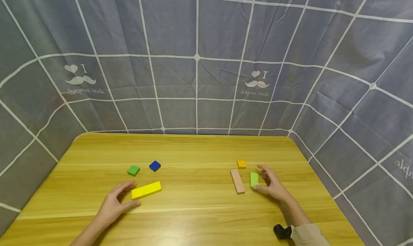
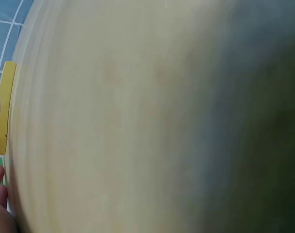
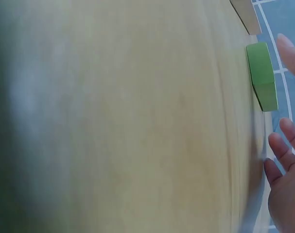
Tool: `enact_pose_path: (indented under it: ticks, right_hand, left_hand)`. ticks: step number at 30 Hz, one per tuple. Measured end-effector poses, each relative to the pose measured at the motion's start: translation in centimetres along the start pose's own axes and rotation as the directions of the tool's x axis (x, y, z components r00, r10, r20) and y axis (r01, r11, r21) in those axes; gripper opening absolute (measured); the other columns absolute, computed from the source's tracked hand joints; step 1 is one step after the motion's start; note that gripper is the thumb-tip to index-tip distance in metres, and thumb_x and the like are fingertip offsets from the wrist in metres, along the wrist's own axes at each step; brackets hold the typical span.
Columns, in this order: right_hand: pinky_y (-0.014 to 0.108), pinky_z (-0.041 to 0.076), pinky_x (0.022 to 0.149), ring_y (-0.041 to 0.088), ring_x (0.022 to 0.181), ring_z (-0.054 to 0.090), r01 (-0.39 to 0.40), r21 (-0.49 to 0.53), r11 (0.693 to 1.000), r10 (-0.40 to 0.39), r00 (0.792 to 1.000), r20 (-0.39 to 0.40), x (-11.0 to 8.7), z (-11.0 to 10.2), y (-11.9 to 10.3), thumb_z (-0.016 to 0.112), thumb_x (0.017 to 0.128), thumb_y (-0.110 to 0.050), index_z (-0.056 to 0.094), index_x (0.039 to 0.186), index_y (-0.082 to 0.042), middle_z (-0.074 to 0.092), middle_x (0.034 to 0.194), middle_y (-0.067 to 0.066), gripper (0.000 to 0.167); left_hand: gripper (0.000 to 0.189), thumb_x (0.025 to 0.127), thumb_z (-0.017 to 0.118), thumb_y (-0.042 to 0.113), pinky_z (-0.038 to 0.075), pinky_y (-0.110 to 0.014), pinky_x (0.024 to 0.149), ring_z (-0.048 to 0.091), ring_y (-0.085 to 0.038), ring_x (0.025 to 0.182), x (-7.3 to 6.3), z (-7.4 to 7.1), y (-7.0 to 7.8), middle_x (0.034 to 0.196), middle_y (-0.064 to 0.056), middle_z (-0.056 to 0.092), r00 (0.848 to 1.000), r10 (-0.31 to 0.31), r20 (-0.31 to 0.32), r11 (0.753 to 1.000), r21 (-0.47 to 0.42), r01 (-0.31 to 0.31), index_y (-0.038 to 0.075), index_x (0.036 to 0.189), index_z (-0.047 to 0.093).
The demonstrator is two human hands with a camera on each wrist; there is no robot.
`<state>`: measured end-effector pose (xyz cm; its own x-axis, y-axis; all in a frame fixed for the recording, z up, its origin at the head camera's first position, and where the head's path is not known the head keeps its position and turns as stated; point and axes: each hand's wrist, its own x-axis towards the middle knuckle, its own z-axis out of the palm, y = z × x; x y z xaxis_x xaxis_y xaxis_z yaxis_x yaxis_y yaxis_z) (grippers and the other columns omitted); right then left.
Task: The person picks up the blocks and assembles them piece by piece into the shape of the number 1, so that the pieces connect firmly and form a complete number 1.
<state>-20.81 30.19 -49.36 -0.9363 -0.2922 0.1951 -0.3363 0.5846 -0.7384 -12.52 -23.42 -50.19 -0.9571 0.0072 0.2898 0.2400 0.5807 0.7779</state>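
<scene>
On the left side of the table, a long yellow block point(image 1: 146, 190) lies just right of my left hand point(image 1: 112, 205). The thumb and fingers are spread apart near its left end, not gripping it; in the left wrist view the yellow block point(image 2: 3, 109) stands at the left edge beside the fingertips. My right hand point(image 1: 274, 185) hovers at the right of a light green block point(image 1: 253, 180), the thumb tip by its near end, the fingers apart from it. The right wrist view has that green block point(image 3: 261, 70) between thumb and fingers, with gaps on both sides.
A green square block point(image 1: 133, 170) and a blue one point(image 1: 155, 166) lie beyond the yellow block. Left of the light green block is a long pinkish block point(image 1: 237, 181), with an orange square block point(image 1: 241, 164) behind it. Grey checked curtains point(image 1: 196, 77) surround the wooden table point(image 1: 196, 217).
</scene>
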Motion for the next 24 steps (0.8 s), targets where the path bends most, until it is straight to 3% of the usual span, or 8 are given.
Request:
enact_pose_path:
  ticks: [7,12,19,24]
  right_hand:
    - [0.025,0.037,0.087,0.027,0.097,0.034,-0.027,0.112,0.993,0.022,0.999,0.045,0.1,0.4,1.0,0.075,0.072,-0.003,0.036,0.134,0.003,0.035,0.115,0.024,0.074]
    - [0.018,0.034,0.088,0.024,0.100,0.034,-0.061,0.140,0.988,0.054,0.997,0.051,-0.1,0.5,1.1,0.077,0.071,-0.008,0.040,0.131,0.001,0.036,0.114,0.018,0.071]
    - [0.023,0.035,0.091,0.027,0.104,0.038,-0.101,0.135,0.986,0.094,0.994,0.058,-0.3,0.4,0.9,0.079,0.071,-0.015,0.044,0.128,0.000,0.039,0.115,0.017,0.069]
    - [0.042,0.033,0.098,0.028,0.107,0.038,-0.129,0.117,0.985,0.121,0.990,0.076,-0.2,0.3,0.8,0.078,0.071,-0.014,0.044,0.128,0.003,0.038,0.117,0.018,0.069]
  left_hand:
    - [0.059,0.063,0.083,0.016,0.027,0.002,0.083,0.045,0.010,0.093,-0.1,0.2,-0.4,0.104,-0.009,0.061,0.999,0.034,-0.041,0.998,0.057,-0.032,-0.002,0.114,0.058]
    - [0.056,0.062,0.083,0.011,0.031,0.002,0.081,0.046,0.012,0.092,-0.2,0.3,-0.7,0.103,-0.010,0.061,0.996,0.063,-0.058,0.997,0.047,-0.060,-0.004,0.110,0.060]
    - [0.049,0.061,0.083,0.009,0.035,0.001,0.078,0.048,0.009,0.088,-0.1,0.3,-1.0,0.100,-0.008,0.061,0.994,0.080,-0.074,0.995,0.073,-0.075,-0.002,0.104,0.064]
    - [0.044,0.060,0.083,0.007,0.035,0.001,0.077,0.048,0.008,0.087,-0.1,0.2,-0.9,0.097,-0.006,0.061,0.993,0.083,-0.085,0.993,0.091,-0.075,-0.001,0.100,0.066]
